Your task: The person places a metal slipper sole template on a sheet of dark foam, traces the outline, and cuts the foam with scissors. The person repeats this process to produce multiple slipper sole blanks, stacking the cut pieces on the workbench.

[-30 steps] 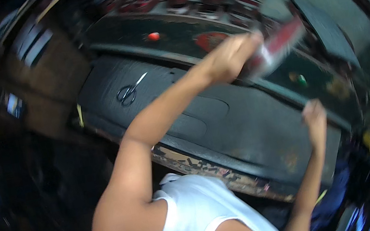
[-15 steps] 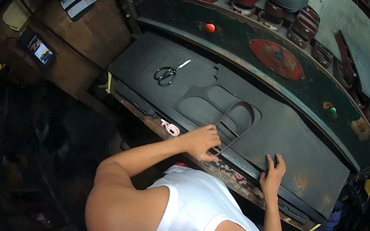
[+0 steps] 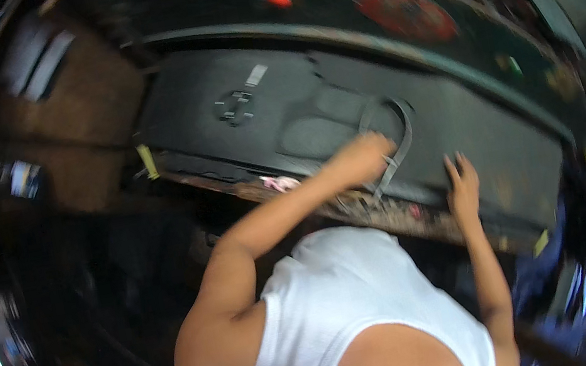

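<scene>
My left hand (image 3: 365, 158) is closed on a narrow, curved band that looks like a cutting die (image 3: 406, 124), low over a black sheet (image 3: 491, 128). Motion blur hides exactly how the fingers grip it. Rounded, sole-like outlines (image 3: 316, 136) are cut in the sheet to the left of the die. Farther right, my right hand (image 3: 463, 184) lies on the sheet near its front edge, fingers apart and holding nothing. Black-handled scissors (image 3: 237, 108), smeared by motion, rest on the sheet's left part.
Behind the sheet runs a dark green machine beam (image 3: 324, 1) with a red button (image 3: 279, 0) and a red oval plate (image 3: 406, 15). Small pink pieces (image 3: 280, 183) lie on the worn front ledge. A wooden panel (image 3: 95, 84) stands at the left.
The whole view has turned and blurred. My left hand has moved farther in over the sheet with the die. My right hand still rests on the sheet.
</scene>
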`<state>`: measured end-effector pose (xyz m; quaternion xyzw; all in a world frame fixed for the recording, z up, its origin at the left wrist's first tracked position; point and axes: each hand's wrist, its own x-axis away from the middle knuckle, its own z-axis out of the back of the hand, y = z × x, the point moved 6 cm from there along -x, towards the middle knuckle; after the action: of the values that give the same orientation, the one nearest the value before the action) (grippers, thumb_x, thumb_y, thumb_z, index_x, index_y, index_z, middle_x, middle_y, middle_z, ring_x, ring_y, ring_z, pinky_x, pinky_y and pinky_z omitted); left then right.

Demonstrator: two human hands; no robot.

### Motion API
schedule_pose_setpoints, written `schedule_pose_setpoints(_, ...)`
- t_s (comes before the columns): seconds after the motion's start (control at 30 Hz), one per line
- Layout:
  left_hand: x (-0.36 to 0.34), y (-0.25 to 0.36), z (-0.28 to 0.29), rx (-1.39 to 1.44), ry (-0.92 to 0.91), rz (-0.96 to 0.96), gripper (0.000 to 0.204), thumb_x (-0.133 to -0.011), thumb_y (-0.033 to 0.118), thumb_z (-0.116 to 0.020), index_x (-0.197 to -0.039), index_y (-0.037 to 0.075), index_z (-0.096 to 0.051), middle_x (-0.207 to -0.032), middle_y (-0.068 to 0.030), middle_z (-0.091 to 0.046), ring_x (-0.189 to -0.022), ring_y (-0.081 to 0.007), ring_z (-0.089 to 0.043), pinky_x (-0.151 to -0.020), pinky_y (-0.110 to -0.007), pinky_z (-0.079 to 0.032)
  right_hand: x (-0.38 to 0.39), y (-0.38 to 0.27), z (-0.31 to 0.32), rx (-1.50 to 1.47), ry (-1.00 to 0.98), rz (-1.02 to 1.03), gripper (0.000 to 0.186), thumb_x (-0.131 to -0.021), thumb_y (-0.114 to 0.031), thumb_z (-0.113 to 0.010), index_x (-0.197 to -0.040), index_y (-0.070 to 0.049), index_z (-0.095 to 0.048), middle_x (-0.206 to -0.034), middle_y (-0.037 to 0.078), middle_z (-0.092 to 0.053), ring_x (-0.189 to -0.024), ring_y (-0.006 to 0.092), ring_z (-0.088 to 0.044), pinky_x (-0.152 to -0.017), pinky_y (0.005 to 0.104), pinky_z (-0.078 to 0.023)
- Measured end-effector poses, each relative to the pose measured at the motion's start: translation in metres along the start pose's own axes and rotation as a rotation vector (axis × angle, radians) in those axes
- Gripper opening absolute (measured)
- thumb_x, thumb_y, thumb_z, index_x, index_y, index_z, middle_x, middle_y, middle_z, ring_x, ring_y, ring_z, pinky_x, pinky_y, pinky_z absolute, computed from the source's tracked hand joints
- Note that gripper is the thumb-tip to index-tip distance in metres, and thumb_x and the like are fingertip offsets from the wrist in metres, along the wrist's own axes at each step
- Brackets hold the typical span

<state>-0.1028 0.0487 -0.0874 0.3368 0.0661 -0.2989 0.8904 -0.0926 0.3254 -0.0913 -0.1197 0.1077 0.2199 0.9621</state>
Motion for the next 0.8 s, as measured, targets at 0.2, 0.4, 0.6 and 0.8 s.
schedule_pose_setpoints(0.2,-0.023,-0.016,-0.038,-0.321,-0.527,-0.101,0.023,-0.092,0.026,-0.069,-0.105,0.007,-0.071,-0.092,-0.0151,-0.074,-0.089,-0.035,-0.073,-0.077,-0.048,-0.057,0.03,-0.013,0.004,0.132,-0.05,-0.02,0.06,-0.081,0.004,-0.059,-0.138,-0.012,-0.061,-0.145,0.021,-0.052,-0.137,0.0417,-0.046,-0.116,0.0533,-0.037)
schedule_pose_setpoints(0.4,-0.032,0.003,0.028,-0.026,-0.271,0.037,0.016,-0.093,0.02,-0.063,-0.097,0.005,-0.066,-0.087,-0.0208,-0.071,-0.085,-0.0404,-0.07,-0.073,-0.052,-0.055,0.083,-0.012,0.004,-0.051,-0.149,-0.097,0.062,-0.08,0.007,-0.059,-0.139,-0.014,-0.062,-0.146,0.019,-0.051,-0.141,0.0406,-0.043,-0.122,0.0536,-0.033)
schedule_pose_setpoints(0.6,-0.071,-0.027,0.075,0.159,-0.021,0.458,0.023,-0.101,0.016,-0.054,-0.097,-0.005,-0.061,-0.078,-0.0215,-0.071,-0.072,-0.0349,-0.073,-0.065,-0.046,-0.056,0.099,-0.002,0.007,-0.154,-0.31,-0.068,0.064,-0.077,0.002,-0.067,-0.139,-0.016,-0.062,-0.147,0.017,-0.05,-0.142,0.0388,-0.042,-0.124,0.0517,-0.031)
schedule_pose_setpoints(0.8,-0.111,-0.067,0.024,0.542,0.001,0.693,0.031,-0.105,0.02,-0.054,-0.106,-0.009,-0.064,-0.079,-0.0128,-0.071,-0.069,-0.0193,-0.073,-0.059,-0.033,-0.055,0.064,0.008,0.039,-0.347,-0.584,-0.112,0.063,-0.078,-0.021,-0.083,-0.138,-0.014,-0.063,-0.143,0.015,-0.053,-0.135,0.0379,-0.047,-0.117,0.0475,-0.038)
